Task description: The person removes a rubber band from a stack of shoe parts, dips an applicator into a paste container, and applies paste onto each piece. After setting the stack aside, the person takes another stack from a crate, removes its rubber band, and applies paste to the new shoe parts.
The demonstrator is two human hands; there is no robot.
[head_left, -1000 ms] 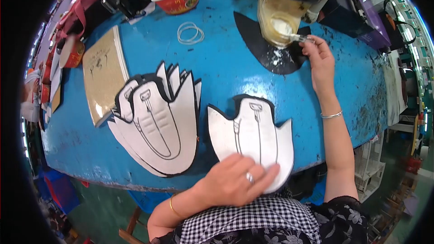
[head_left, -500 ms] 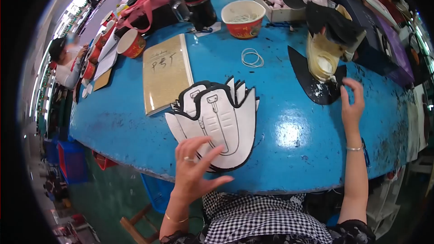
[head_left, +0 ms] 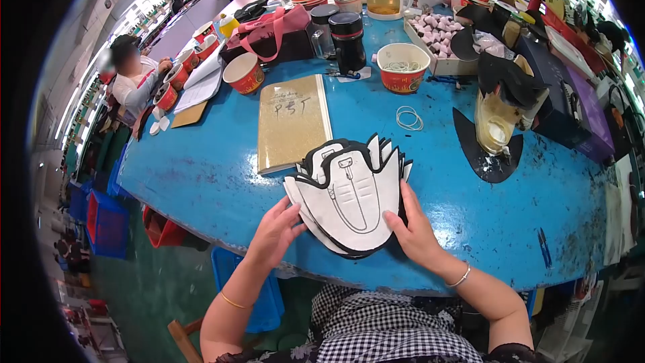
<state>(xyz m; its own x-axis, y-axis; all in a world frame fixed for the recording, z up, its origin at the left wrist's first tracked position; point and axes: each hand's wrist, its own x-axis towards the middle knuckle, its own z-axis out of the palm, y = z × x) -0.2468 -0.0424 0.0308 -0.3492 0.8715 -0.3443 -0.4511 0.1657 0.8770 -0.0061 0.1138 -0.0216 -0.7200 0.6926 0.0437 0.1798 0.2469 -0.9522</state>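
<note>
A stack of white shoe upper pieces (head_left: 353, 195) with black edges and printed line drawings lies on the blue table. The pieces are slightly fanned, with their pointed tips at the far side. My right hand (head_left: 418, 232) holds the right edge of the stack, its thumb on the top piece and its fingers along the side. At the left edge is my left hand (head_left: 272, 232), fingers a little apart and their tips by the pieces; whether they touch is hard to see. A gold-covered notebook (head_left: 292, 124) lies just behind the stack.
White bands (head_left: 409, 118) lie behind the stack, near a red paper bowl (head_left: 402, 70) of more bands. At right, a glue container (head_left: 496, 121) stands on a black piece (head_left: 474, 151). A blue pen (head_left: 544, 247) lies nearer. Another person (head_left: 131, 77) sits at far left.
My right hand has come from beside the glue container to the stack's right edge. My left hand has moved off the top of the stack to its left edge. The head view has shifted.
</note>
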